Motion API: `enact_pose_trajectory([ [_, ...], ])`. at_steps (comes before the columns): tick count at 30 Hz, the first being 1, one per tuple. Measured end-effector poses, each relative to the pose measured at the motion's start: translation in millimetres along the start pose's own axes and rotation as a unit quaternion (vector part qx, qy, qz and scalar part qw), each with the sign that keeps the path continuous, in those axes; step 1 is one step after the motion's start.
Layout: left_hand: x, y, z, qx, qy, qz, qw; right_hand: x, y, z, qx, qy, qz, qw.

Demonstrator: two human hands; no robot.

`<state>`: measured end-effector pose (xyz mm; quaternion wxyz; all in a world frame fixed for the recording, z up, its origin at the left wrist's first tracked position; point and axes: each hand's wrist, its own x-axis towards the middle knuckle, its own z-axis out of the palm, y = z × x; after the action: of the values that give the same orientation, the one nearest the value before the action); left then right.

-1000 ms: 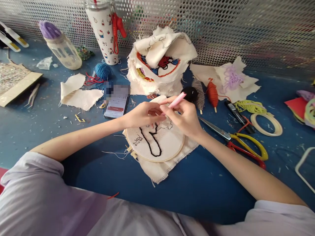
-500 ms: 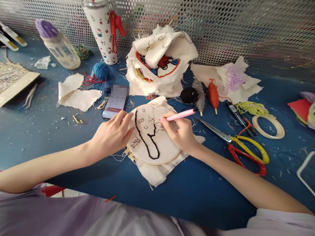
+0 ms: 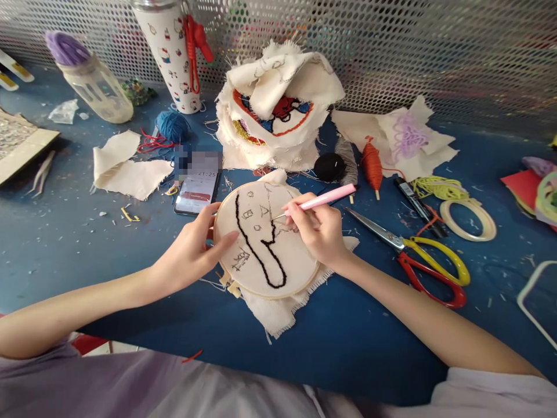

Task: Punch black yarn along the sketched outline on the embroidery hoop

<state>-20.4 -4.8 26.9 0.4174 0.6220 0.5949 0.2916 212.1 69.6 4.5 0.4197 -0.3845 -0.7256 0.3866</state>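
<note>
My left hand [image 3: 194, 252] grips the left rim of a round wooden embroidery hoop [image 3: 220, 203], thumb on top and fingers behind the edge. White cloth [image 3: 296, 261] is stretched in it, with pencil drawings and a thick black yarn outline [image 3: 255, 252] partly following them. In my right hand [image 3: 319, 229] is a pink punch needle [image 3: 328, 196], held like a pen. Its thin metal tip meets the cloth near the upper end of the black line. Frayed cloth hangs out below the hoop, and brass-coloured screw fittings [image 3: 230, 284] show at its lower left.
Scissors [image 3: 407, 247] lie right of the hoop, beyond them a marker [image 3: 420, 206] and a tape roll [image 3: 467, 219]. Behind are a phone [image 3: 198, 188], a black yarn ball [image 3: 329, 168], orange yarn [image 3: 372, 164] and stacked embroidered cloths [image 3: 278, 104]. A tumbler [image 3: 169, 58] stands by the perforated screen.
My left hand has gone from lying over the hoop's edge to gripping its rim. The hoop is tilted a little, and the punch needle's tip now shows at the cloth.
</note>
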Motion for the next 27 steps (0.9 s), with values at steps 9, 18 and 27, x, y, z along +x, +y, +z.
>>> enact_pose_trajectory([
  [9, 27, -4, 30.7, -0.164, 0.114, -0.021, 0.980, 2, 4, 1, -0.031, 0.039, -0.017, 0.999],
  [18, 35, -10, 31.0, -0.179, 0.102, 0.002, 0.978, -4, 5, 1, -0.100, 0.054, -0.062, 0.992],
  [27, 35, -8, 30.2, -0.188, 0.095, -0.003, 0.978, -7, 9, 0, -0.075, 0.066, -0.063, 0.993],
])
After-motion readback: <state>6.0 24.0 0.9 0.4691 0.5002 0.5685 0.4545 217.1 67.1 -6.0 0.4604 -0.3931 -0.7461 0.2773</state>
